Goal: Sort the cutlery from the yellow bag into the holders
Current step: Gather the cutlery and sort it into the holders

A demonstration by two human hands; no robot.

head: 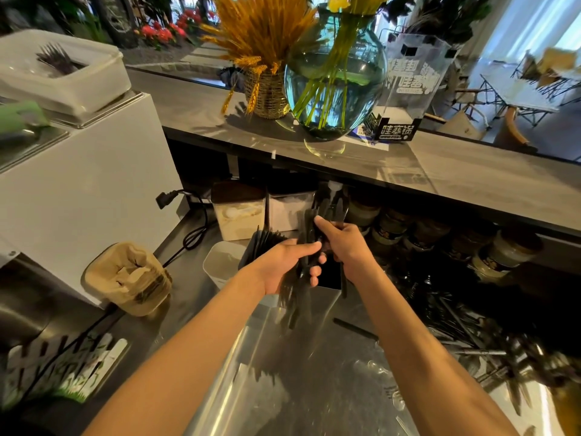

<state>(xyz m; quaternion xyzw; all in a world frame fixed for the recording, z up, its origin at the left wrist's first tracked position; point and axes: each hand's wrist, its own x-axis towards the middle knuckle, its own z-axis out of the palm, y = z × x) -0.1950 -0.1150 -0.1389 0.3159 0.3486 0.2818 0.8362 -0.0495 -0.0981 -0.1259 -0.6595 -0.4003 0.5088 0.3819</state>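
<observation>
My left hand (pixel 284 265) grips a bundle of black plastic cutlery (pixel 295 297) over the steel counter, its lower ends blurred. My right hand (pixel 341 243) pinches the bundle's upper ends (pixel 327 209), thumb pointing up. Under the hands stand the holders: a dark one (pixel 330 275), one packed with black cutlery (pixel 264 243), and a white one (pixel 220 262) to the left. A heap of loose black cutlery (pixel 465 335) lies at the right. A yellow edge (pixel 566 404) shows at the bottom right corner, perhaps the bag.
A raised grey counter (pixel 471 171) carries a green glass vase (pixel 333 80) and a wheat basket (pixel 267 92). Jars (pixel 500 253) line the shelf below. A white machine (pixel 78 184), a paper cup carrier (pixel 132 278), a black power cord (pixel 195 234) and a small fence ornament (pixel 63 366) stand left.
</observation>
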